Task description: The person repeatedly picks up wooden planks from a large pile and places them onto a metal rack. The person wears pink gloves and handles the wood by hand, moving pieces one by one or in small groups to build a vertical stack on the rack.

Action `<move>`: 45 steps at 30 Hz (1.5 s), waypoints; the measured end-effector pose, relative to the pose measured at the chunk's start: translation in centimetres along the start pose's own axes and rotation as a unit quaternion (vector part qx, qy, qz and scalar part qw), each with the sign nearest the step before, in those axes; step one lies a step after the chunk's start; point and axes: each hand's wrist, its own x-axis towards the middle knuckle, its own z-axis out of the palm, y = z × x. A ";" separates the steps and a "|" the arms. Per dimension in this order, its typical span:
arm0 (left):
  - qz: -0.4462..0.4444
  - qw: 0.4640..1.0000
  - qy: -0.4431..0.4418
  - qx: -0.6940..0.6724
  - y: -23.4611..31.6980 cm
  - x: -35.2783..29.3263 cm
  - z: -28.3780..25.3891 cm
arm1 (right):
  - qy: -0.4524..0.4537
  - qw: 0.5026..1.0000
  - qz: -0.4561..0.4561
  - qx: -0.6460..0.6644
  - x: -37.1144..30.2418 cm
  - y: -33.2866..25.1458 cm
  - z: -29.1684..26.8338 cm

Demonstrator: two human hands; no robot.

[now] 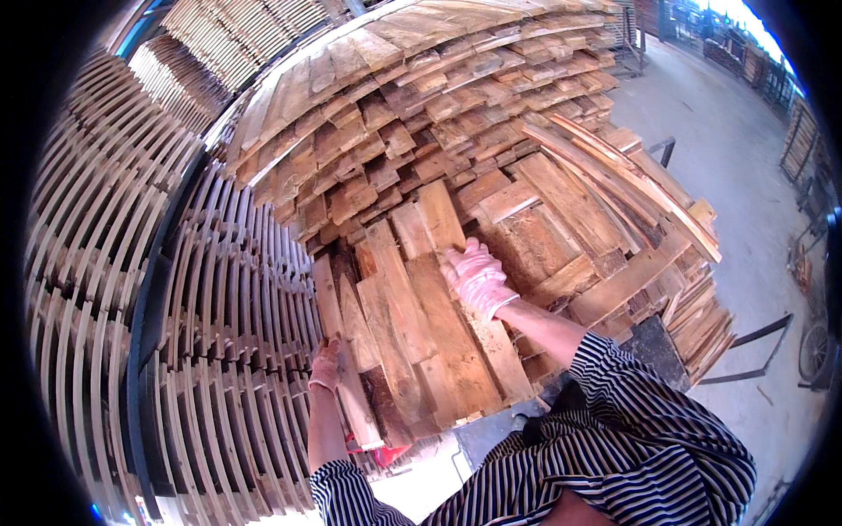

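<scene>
Rough wooden boards lie side by side, lengthwise, on the near part of a stack. My right hand, in a pale pink work glove, is on a board in the middle of this layer, its fingers curled against the wood. At the stack's left side, my left hand, also gloved, has its fingers at the edge of the outermost board. Part of the left hand's grip is hidden from view.
Behind rises a taller, uneven pile of boards. Racked slats stand close on the left beside a dark post. Thin strips lie on the stack's right, near a metal frame. Concrete floor extends to the right.
</scene>
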 end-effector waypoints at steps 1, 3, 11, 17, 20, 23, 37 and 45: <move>0.004 1.000 -0.003 0.016 1.0 -1.0 0.7 | -0.024 1.000 -0.015 -0.003 0.3 0.1 0.2; -0.001 1.000 -0.016 0.000 2.0 -1.8 1.0 | -0.034 0.998 -0.045 0.000 -0.2 0.4 0.9; 0.204 0.934 -0.127 -0.263 -9.9 1.4 -1.1 | -0.111 0.972 0.118 0.171 1.5 1.4 6.1; 0.249 0.907 -0.041 0.337 -13.7 1.8 -7.3 | -0.145 0.969 0.060 0.193 2.0 -0.9 7.2; 0.411 0.777 -0.063 0.473 -7.8 4.5 -2.9 | -0.040 0.986 0.069 0.148 1.8 4.1 7.7; -0.041 0.986 -0.081 -0.138 -8.1 1.5 -6.3 | -0.135 0.969 0.077 0.191 1.6 -1.0 5.8; 0.263 0.960 0.076 0.053 10.5 -5.3 6.8 | 0.296 0.935 0.107 -0.165 -1.5 25.3 -19.4; 0.076 0.919 -0.254 -0.292 29.7 -12.9 29.3 | -0.222 0.953 0.181 0.099 -3.2 31.1 -30.8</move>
